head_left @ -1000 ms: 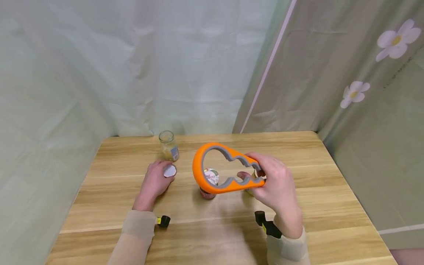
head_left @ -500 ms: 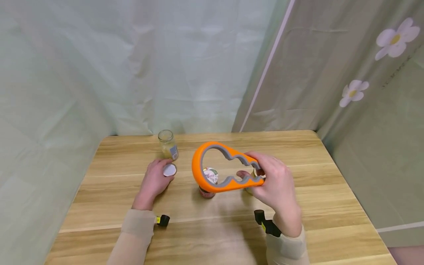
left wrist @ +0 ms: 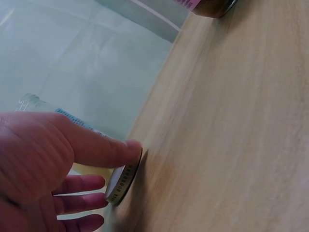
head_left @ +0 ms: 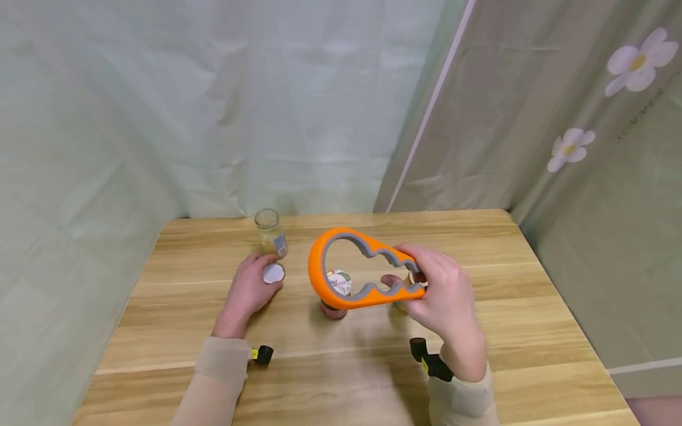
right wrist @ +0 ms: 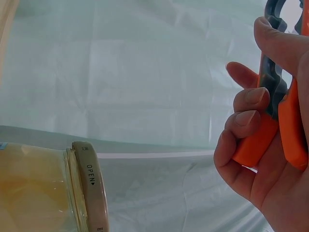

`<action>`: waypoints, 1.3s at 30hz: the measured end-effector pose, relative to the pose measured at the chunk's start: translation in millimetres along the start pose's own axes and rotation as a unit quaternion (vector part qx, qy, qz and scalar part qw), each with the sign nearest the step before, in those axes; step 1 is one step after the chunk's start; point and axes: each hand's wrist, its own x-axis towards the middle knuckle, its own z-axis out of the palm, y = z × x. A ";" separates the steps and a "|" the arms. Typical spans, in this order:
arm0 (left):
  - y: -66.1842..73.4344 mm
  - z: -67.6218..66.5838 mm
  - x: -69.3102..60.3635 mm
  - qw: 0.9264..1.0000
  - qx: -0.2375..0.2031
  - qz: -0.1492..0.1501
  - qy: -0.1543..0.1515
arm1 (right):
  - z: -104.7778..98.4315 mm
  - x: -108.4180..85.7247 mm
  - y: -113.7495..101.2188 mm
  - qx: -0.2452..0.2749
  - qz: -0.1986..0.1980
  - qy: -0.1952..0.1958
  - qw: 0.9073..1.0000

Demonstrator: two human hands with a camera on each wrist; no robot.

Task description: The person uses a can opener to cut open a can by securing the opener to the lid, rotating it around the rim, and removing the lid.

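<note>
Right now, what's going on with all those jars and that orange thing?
A person's left hand pinches a round, white-topped lid beside a clear glass jar that stands open. The right hand holds an orange-and-gray, loop-shaped tool up in the air, not on any jar. Through its loop, the head view shows a jar with a printed white lid. A yellow-filled glass jar with its lid on is partly hidden by that hand.

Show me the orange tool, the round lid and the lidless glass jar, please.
Orange tool (head_left: 367, 301), head view: on the lower arm of its loop.
Round lid (head_left: 273, 273), head view: on its white face.
Lidless glass jar (head_left: 270, 235), head view: on its side wall.
</note>
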 end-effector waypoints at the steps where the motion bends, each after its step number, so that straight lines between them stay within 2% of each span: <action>1: -0.3 0.0 0.3 1.000 0.000 0.005 0.004 | -0.1 0.1 0.2 0.000 -0.001 0.000 1.000; 5: -1.3 -1.9 0.9 0.999 0.002 0.025 0.022 | -0.4 0.9 1.3 -0.009 -0.010 0.003 1.000; 9: 1.6 -8.1 -2.4 1.000 0.009 0.022 0.018 | -0.3 0.2 0.1 -0.006 -0.004 0.003 1.000; 13: 5.8 -19.6 -5.1 1.000 0.006 0.016 0.010 | 0.3 0.1 -0.1 -0.001 0.001 0.005 1.000; 16: 8.1 -30.6 -8.0 1.000 0.000 0.020 0.014 | 0.4 0.8 0.3 -0.004 -0.001 0.005 1.000; 23: 14.6 -52.1 -15.4 0.998 -0.021 0.034 0.045 | -0.2 0.4 0.1 -0.002 0.002 0.000 1.000; 26: 17.9 -56.5 -17.4 0.995 -0.031 0.057 0.070 | -0.7 0.2 0.2 -0.003 0.002 0.001 1.000; 29: 22.6 -59.3 -18.7 0.989 -0.044 0.090 0.111 | -0.9 0.3 1.1 -0.003 0.004 0.002 1.000; 32: 28.2 -61.4 -20.0 0.979 -0.062 0.118 0.157 | -1.0 0.4 1.3 -0.003 0.006 0.002 1.000; 36: 34.0 -62.5 -22.0 0.962 -0.097 0.148 0.209 | -1.5 0.5 -0.1 -0.004 0.011 -0.004 1.000; 39: 36.7 -62.8 -23.6 0.945 -0.126 0.179 0.241 | -1.3 0.6 -1.1 -0.006 0.012 -0.006 1.000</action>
